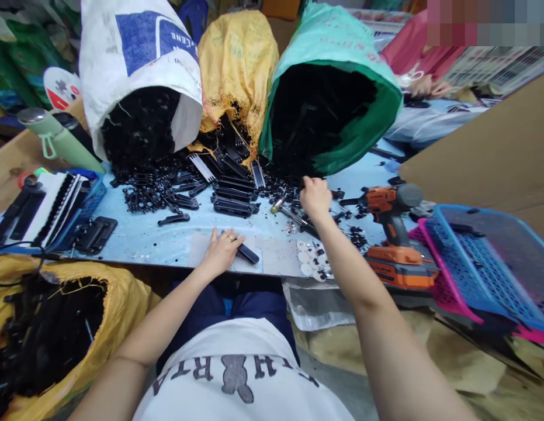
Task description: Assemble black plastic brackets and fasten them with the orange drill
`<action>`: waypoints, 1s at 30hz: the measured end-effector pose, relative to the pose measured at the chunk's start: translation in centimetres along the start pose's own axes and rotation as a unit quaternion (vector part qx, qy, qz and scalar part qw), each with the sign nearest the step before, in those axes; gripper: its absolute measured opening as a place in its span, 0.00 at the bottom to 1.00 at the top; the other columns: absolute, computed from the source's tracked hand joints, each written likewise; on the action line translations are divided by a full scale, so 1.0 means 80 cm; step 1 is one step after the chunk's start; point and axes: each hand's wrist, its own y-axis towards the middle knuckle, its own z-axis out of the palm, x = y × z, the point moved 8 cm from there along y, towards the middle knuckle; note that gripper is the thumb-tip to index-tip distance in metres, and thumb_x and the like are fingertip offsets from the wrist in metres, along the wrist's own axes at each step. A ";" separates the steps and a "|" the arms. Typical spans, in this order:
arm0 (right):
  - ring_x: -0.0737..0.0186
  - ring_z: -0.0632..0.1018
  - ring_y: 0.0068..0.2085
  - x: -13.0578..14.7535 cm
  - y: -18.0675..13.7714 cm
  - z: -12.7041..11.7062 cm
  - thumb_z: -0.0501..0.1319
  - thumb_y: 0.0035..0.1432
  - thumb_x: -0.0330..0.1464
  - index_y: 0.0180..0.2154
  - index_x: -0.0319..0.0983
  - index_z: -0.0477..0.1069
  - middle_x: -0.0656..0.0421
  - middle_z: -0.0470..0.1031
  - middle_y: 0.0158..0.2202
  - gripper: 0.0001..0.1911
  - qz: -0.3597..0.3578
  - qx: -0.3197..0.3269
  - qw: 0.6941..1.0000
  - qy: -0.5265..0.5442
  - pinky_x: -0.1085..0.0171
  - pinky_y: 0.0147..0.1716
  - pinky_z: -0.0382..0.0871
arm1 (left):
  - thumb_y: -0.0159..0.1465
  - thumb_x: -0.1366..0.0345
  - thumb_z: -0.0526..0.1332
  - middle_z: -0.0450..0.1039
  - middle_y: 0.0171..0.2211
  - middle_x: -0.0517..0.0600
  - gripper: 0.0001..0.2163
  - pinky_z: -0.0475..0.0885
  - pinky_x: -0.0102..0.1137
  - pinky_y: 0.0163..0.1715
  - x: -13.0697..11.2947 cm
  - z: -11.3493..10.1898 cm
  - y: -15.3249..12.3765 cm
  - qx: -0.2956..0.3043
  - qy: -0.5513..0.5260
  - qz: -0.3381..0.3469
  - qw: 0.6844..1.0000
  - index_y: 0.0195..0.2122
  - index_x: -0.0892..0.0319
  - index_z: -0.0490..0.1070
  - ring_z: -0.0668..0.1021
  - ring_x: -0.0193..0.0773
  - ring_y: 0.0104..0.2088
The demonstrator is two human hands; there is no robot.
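Blue surface [135,234], green sack [333,35] along far edge. My right hand [316,197] is just before it; grip hidden. Left hand [222,250], nearer, covers black bar [248,253] at near edge, axis slanting near-right; cannot tell if gripping.

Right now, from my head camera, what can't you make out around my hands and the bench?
All in the head view:
Right hand: its fingertips, and anything they may hold, are hidden by the hand itself.
Black piece: partly covered by the left hand.
Green sack: its deeper contents are lost in shadow.
Lower-left yellow sack: cut off by the left edge.
Right-hand blue basket: cut off by the right edge.
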 end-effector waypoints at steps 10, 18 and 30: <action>0.54 0.71 0.40 -0.017 -0.018 -0.009 0.50 0.62 0.34 0.48 0.33 0.65 0.46 0.71 0.41 0.16 -0.187 0.076 0.975 -0.092 0.62 0.34 0.56 | 0.63 0.67 0.55 0.71 0.39 0.56 0.13 0.65 0.39 0.41 0.015 -0.002 -0.001 0.031 0.038 -0.022 0.999 0.49 0.59 0.67 0.72 0.46 0.43; 0.64 0.71 0.32 0.099 -0.216 0.004 0.44 0.65 0.46 0.39 0.38 0.67 0.54 0.71 0.34 0.22 -0.459 0.203 0.865 -0.015 0.66 0.28 0.51 | 0.64 0.67 0.51 0.67 0.49 0.56 0.17 0.63 0.39 0.51 -0.012 0.023 0.025 0.086 -0.038 0.011 0.996 0.55 0.60 0.61 0.68 0.44 0.51; 0.60 0.72 0.34 0.104 -0.238 0.003 0.42 0.66 0.45 0.42 0.40 0.66 0.53 0.72 0.34 0.21 -0.373 0.213 0.902 -0.051 0.65 0.26 0.49 | 0.52 0.45 0.63 0.69 0.45 0.56 0.29 0.67 0.38 0.43 -0.023 0.015 0.012 0.059 -0.047 0.060 0.995 0.48 0.58 0.61 0.72 0.48 0.45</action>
